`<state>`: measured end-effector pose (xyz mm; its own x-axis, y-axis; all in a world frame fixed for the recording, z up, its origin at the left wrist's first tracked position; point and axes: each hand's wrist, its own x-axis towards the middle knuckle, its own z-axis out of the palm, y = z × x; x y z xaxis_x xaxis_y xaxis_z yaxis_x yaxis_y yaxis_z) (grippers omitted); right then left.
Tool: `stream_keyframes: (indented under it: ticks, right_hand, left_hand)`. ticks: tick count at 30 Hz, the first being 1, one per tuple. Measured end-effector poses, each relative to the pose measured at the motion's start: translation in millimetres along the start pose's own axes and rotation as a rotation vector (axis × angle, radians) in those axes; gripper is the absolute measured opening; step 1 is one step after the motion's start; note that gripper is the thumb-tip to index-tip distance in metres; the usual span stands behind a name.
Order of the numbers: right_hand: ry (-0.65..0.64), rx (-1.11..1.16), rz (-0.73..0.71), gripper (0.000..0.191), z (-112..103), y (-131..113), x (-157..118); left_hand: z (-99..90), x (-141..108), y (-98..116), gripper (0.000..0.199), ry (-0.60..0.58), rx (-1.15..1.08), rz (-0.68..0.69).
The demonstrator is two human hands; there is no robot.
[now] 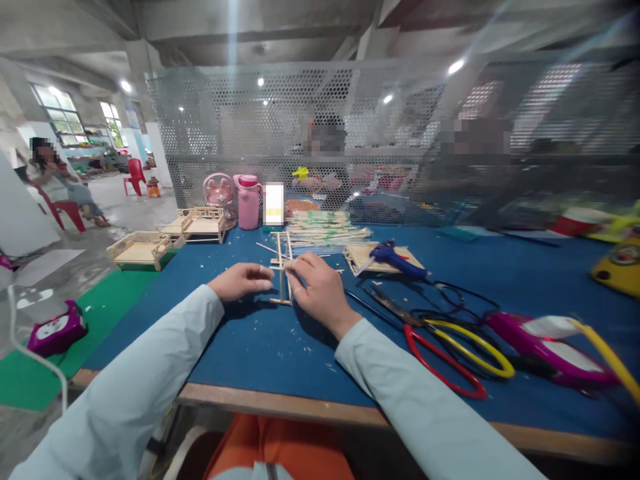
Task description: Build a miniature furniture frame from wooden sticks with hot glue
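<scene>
A small frame of thin wooden sticks [281, 283] stands on the blue tabletop [250, 363] in front of me. My left hand [243, 281] is at its left side, fingers apart and pointing toward it, with nothing in them. On the right side, my right hand [320, 288] has its thumb and fingertips closed on the frame's upright part. Behind the frame lies a pile of thin sticks [325, 230] with green marks. Small pale scraps are scattered around the hands.
Right: a blue glue gun [397, 259] on a wooden piece, scissors [450, 353] with red and yellow handles, a purple power strip [555, 353]. Left: small wooden bed models [140, 250]. Back: a pink bottle [248, 203], a perforated screen [240, 120], people beyond.
</scene>
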<state>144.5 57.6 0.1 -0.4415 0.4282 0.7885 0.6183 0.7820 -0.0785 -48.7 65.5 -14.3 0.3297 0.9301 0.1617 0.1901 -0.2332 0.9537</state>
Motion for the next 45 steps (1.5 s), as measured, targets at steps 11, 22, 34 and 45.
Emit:
stream_keyframes:
  ticks: [11,22,34,45]
  right_hand:
    - [-0.004,0.01,0.015,0.017,1,-2,0]
    - [-0.018,0.001,0.012,0.016,1,-2,0]
    - [0.04,-0.005,-0.028,0.015,-2,-1,0]
    - [0.016,-0.001,-0.024,0.024,0,0,-3]
  left_hand:
    - [16.0,2,0,0.017,-0.176,0.264,0.08]
    - [14.9,4,-1,0.013,-0.094,0.464,0.139]
    - [15.3,0,2,0.019,-0.067,0.338,0.065]
    - [13.5,6,-8,0.015,0.142,0.171,-0.1]
